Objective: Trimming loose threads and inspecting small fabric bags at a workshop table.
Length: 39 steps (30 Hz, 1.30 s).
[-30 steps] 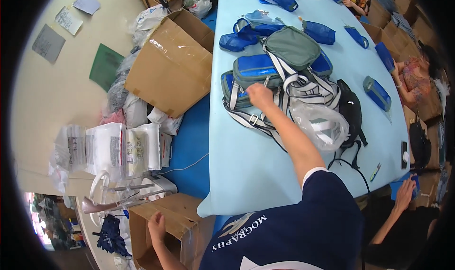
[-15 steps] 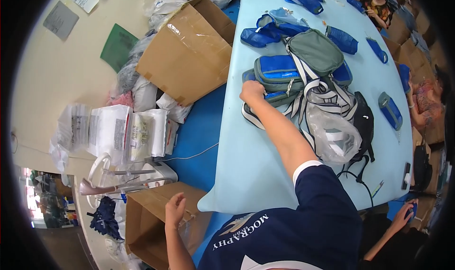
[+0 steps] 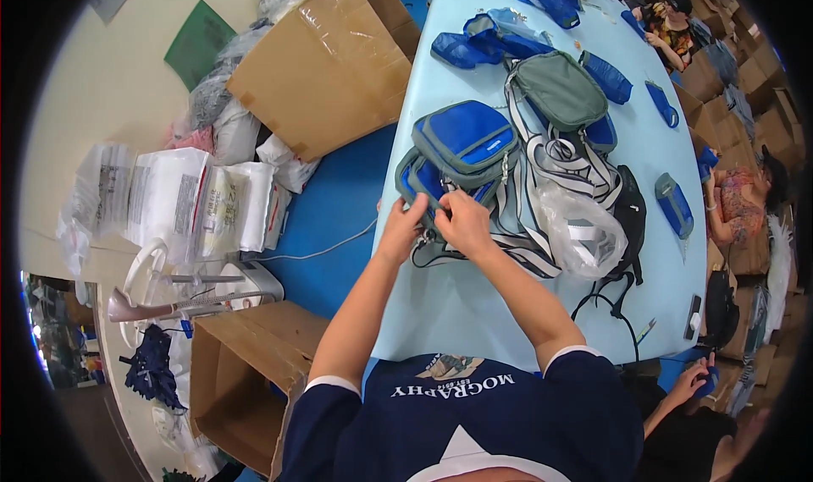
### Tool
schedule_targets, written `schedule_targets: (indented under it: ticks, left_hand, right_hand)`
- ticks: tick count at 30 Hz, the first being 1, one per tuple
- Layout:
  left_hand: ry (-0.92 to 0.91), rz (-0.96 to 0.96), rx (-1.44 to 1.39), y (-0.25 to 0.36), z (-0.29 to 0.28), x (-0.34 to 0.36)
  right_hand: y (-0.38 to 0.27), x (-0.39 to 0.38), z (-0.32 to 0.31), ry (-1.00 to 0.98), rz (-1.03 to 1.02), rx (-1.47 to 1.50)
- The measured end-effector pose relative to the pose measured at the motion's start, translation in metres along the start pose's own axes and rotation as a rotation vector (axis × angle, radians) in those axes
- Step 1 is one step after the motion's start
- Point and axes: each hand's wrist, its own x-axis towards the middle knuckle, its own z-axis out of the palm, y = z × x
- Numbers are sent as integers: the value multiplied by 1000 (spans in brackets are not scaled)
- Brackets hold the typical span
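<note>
One lower bag (image 3: 425,177) has its near edge held in the half-closed left hand (image 3: 400,231); the right hand (image 3: 463,225), fingers bunched, touches it (whether pinching, I cannot tell).

This is a workshop — long table (image 3: 449,321), heaped bags (image 3: 559,93), cardboard boxes (image 3: 326,67), co-workers (image 3: 743,204).

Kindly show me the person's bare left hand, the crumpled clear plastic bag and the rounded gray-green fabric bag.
Bare left hand (image 3: 400,230), head view: back of the hand.
Crumpled clear plastic bag (image 3: 583,238), head view: its middle.
Rounded gray-green fabric bag (image 3: 561,91), head view: middle of its upper panel.
</note>
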Motion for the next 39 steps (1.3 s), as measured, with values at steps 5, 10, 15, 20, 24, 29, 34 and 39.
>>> schedule_targets:
  ticks: [5, 10, 15, 20, 24, 29, 34, 39]
  left_hand:
    - [15, 12, -77, -54, -16, 13]
    - [26, 27, -76, -57, -13, 1]
    - [-9, 121, 10, -58, -11, -7]
    - [-67, 78, 90, -63, -6, -28]
    - [-130, -259, 265, -88, -21, -51]
    - [189, 45, 472, -76, -39, -73]
    - [239, 609, 934, -54, -47, -19]
    - [212, 569, 1152, -44, -48, -4]
  right_hand:
    - [14, -17, -3, -107, 97, 235]
    - [49, 12, -9, -116, 978, 415]
    - [63, 32, 0, 30, 1135, 765]
    - [97, 62, 7, 428, 1005, 847]
    - [134, 70, -14, 420, 894, 745]
    - [97, 31, -28, 363, 520, 196]
    - [13, -38, -8, 134, -107, -15]
    - [-4, -86, -3, -67, -121, -166]
